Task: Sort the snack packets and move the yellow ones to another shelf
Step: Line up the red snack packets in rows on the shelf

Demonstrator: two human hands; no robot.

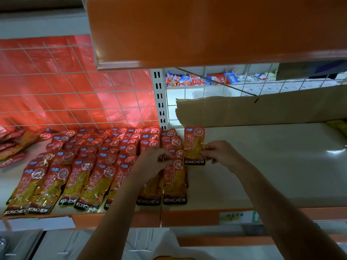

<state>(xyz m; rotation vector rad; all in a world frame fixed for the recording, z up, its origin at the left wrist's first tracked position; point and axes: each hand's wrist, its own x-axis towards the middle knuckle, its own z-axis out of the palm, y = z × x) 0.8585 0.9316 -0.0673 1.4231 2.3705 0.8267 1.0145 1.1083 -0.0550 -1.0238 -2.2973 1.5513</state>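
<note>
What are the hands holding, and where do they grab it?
The right hand pinches one snack packet by its right edge. The left hand rests on the rows of packets; whether it grips one cannot be told.

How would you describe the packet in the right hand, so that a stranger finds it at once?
Start at the white slotted upright post behind the shelf. Just right of its foot, one KONCHEW packet stands apart from the rows of packets. Only this one is pinched by the right hand, with bare shelf to its right.
</note>
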